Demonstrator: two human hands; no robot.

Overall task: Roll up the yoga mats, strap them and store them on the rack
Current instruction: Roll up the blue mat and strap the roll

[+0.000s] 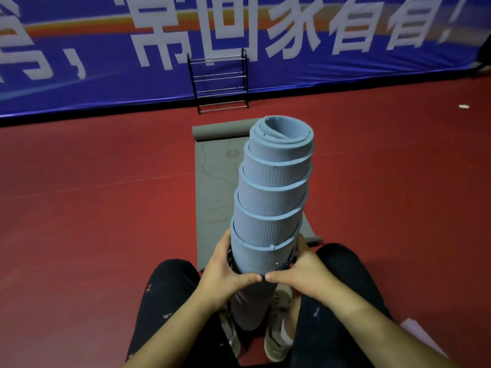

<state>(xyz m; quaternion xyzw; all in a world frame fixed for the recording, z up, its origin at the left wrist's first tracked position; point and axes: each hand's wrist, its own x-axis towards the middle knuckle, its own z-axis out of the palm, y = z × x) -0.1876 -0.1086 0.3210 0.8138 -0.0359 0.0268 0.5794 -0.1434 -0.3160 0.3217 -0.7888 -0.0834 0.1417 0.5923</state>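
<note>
Fingers (244, 279) of the left hand (225, 274) and right hand (305, 272) curl round the lower part of the blue mat (273, 195), thumbs almost meeting in front, with a dark strap (289, 257) showing beneath them. The mat stands upright on the floor (93, 208) between the person's shoes (276, 328), rolled but telescoped. Rolling of this mat appears done, strapping seems in hand, and storing remains. Beyond it, the grey mat (215, 187) lies mostly flat, curled only at its far end. The rack (219, 81) stands at the floor's far edge and holds no mat. Count: two mats, one visible strap, one rack.
</note>
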